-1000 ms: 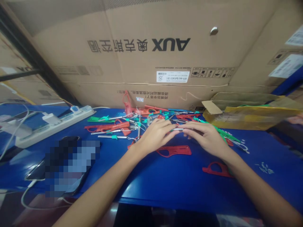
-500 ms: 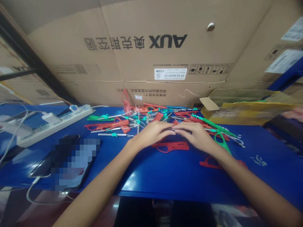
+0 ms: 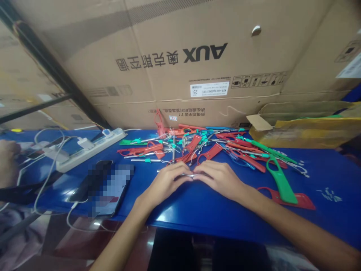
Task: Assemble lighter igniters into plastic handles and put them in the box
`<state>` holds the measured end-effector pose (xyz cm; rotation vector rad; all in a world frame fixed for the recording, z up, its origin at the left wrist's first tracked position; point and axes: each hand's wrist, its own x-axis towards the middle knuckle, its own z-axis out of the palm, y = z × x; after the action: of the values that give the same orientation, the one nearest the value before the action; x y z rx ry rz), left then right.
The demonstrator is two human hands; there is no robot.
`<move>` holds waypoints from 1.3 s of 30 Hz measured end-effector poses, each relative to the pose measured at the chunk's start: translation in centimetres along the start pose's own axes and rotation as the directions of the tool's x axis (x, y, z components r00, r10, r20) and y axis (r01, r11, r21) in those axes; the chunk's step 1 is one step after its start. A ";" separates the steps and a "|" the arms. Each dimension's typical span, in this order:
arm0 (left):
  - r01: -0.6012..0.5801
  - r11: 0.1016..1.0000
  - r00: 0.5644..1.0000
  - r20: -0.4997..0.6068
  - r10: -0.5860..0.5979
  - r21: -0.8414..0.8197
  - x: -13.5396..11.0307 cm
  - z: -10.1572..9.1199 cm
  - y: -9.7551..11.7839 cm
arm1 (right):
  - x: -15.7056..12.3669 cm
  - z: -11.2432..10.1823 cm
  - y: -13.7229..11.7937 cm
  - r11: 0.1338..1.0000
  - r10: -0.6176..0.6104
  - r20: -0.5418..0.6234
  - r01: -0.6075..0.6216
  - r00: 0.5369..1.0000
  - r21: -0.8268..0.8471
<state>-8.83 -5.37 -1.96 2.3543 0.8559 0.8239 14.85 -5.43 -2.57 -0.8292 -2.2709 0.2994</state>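
Observation:
A slim metal tube (image 3: 188, 175) lies level between my hands. My left hand (image 3: 169, 182) pinches it from one side, thumb below and fingers above. From the other side my right hand (image 3: 221, 178) pinches it the same way, and the fingertips of both hands nearly meet. Much of the tube is hidden under the fingers. Just beyond lies a pile of red plastic handle halves (image 3: 191, 146) and metal tubes with teal pieces (image 3: 145, 160) and thin wires. A green handle half (image 3: 282, 180) rests across a red one (image 3: 306, 201) beside my right forearm.
A white power strip (image 3: 93, 148) with plugs and a phone (image 3: 91, 180) on a cable are at the left. Another person's hand (image 3: 7, 162) shows at the left edge. An open carton (image 3: 307, 133) stands at the back right, before a large cardboard wall (image 3: 158, 82).
Both hands have come nearer to me, away from the pile, with the tube between them. The view has swung left, and another person's hand now shows there.

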 end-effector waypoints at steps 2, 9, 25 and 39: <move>-0.006 1.000 1.000 -0.020 0.006 0.001 -0.1 -0.1 -0.8 | 0.2 0.9 0.1 0.999 -0.014 0.012 0.014 1.000 -0.053; 0.067 0.994 0.997 0.043 -0.071 0.088 0.1 0.4 -1.2 | 0.2 1.7 0.7 0.997 0.051 0.057 -0.054 0.997 0.049; 0.060 0.976 0.998 -0.020 -0.057 0.211 0.2 1.2 -1.2 | -0.5 -1.1 3.3 0.994 0.085 0.172 -0.070 0.981 -0.089; 0.040 0.976 0.998 -0.055 -0.028 0.215 0.0 1.3 -0.8 | -0.3 -2.3 2.3 0.975 0.014 0.236 0.039 0.972 -0.217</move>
<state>-8.25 -5.11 -3.39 2.5066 1.0523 0.8172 17.63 -3.92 -1.99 -0.9329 -2.5664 0.1472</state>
